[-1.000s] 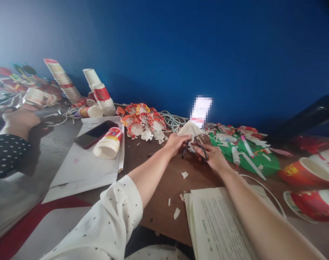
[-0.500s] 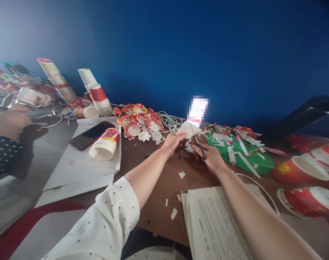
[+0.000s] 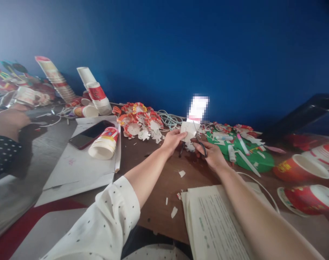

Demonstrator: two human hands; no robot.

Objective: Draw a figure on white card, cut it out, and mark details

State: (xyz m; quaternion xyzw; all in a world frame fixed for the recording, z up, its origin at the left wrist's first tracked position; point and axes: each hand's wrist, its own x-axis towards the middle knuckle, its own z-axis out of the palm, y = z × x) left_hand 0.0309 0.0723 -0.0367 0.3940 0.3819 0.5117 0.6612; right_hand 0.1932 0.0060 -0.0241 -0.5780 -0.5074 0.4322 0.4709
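Observation:
My left hand [image 3: 173, 141] pinches a small off-white piece of paper or thin card [image 3: 188, 131] by its left edge, above the brown tabletop. In my right hand [image 3: 211, 153] is a pair of scissors [image 3: 202, 148] with dark handles, the fingers in its loops. The blades point up and away, at the right edge of the paper; whether they are apart is too small to tell. A dark pen-like thing [image 3: 182, 148] lies under the paper. Just behind leans a bright, blurred-out screen [image 3: 198, 108].
Cut red-and-white paper cups [image 3: 139, 119] lie left of my hands. A green sheet [image 3: 262, 163] with markers and scraps lies right. Cups [image 3: 102, 144] and a phone [image 3: 84, 136] rest on white card [image 3: 64, 177]. Printed papers [image 3: 213, 220] lie near me. Another person's hand [image 3: 9, 122] is at left.
The paper in my left hand has turned from a slanted angle to face me more squarely. My right hand with the scissors has shifted slightly. Both hands keep their hold.

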